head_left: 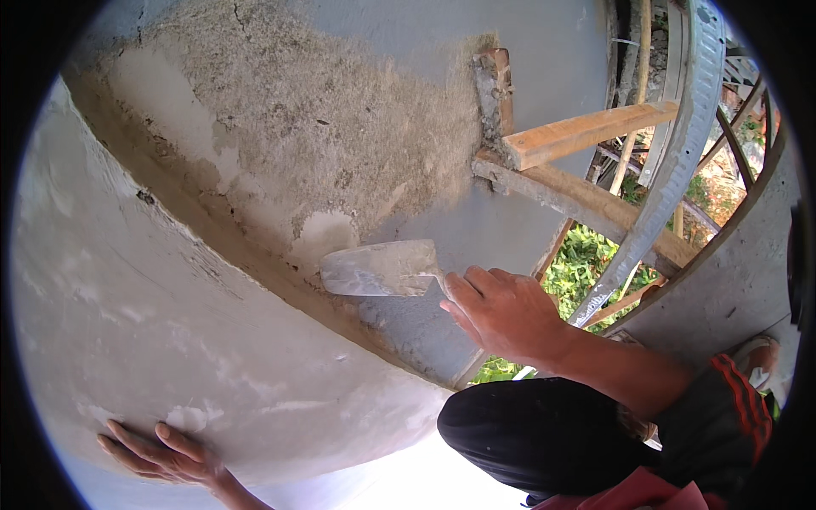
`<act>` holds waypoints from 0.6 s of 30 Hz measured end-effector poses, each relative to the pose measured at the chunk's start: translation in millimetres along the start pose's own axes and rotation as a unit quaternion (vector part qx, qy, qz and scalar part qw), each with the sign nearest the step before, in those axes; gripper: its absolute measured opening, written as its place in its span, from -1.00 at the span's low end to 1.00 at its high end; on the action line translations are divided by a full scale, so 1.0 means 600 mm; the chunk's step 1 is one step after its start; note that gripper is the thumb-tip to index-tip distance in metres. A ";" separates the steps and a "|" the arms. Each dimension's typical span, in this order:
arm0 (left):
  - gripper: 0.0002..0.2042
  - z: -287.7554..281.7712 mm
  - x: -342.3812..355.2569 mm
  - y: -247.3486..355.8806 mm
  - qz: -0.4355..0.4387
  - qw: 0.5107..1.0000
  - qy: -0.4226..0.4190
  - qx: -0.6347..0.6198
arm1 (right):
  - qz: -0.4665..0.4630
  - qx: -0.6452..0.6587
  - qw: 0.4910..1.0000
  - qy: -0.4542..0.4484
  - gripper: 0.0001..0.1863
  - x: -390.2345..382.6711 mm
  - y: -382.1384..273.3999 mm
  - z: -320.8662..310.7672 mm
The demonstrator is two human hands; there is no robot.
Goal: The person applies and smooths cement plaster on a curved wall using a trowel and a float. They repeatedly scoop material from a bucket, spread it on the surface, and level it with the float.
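My right hand is closed round the handle of a trowel with a pale, mortar-smeared blade. The blade points left and lies over the wall beside the corner groove; whether it touches cannot be told. Just beyond its tip is a pale patch of wet plaster. At the lower left, my left hand lies with fingers spread on the smooth grey plastered surface. Most of the trowel's handle is hidden inside my right hand.
A rough, unplastered patch spreads across the wall above. Timber pieces jut out at the right, near a curved metal scaffold bar. Green plants show through the gap. My dark-clad knee is bent below my right arm.
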State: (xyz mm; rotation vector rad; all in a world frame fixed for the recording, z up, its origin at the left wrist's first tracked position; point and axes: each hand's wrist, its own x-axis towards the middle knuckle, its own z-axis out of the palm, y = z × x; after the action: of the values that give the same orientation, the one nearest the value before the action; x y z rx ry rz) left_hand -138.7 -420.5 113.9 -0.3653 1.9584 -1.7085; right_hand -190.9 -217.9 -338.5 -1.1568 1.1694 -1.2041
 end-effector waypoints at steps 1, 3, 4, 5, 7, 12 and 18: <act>-0.31 0.000 0.000 0.002 -0.007 1.000 -0.007 -0.003 | 0.002 -0.020 1.000 -0.019 -0.63 -0.008 0.008 -0.003; -0.31 -0.004 -0.005 0.002 -0.021 1.000 -0.021 -0.009 | 0.022 0.022 0.999 0.019 -0.63 -0.013 0.011 -0.009; -0.31 -0.017 0.009 0.003 -0.015 1.000 -0.023 -0.002 | 0.031 0.057 0.997 0.038 -0.63 -0.014 0.014 -0.013; -0.31 -0.010 0.001 0.001 -0.016 1.000 -0.024 -0.005 | 0.027 0.067 0.996 0.056 -0.63 -0.001 0.007 -0.018; -0.32 0.000 -0.006 -0.002 -0.015 1.000 -0.024 -0.013 | 0.016 0.089 0.992 0.091 -0.64 0.037 -0.002 -0.033; -0.32 -0.002 -0.002 0.003 -0.003 0.999 -0.022 -0.023 | 0.052 0.082 0.995 -0.006 -0.67 -0.018 0.011 -0.009; -0.33 -0.007 -0.001 -0.001 -0.002 1.000 -0.020 -0.017 | 0.183 0.608 0.764 -0.112 -0.56 -0.016 0.027 0.004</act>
State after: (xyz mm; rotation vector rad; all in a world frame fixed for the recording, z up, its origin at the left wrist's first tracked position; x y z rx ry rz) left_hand -140.6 -417.1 114.9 -0.4140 1.9610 -1.6591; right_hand -187.8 -207.9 -354.2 -0.0363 0.2050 -1.1229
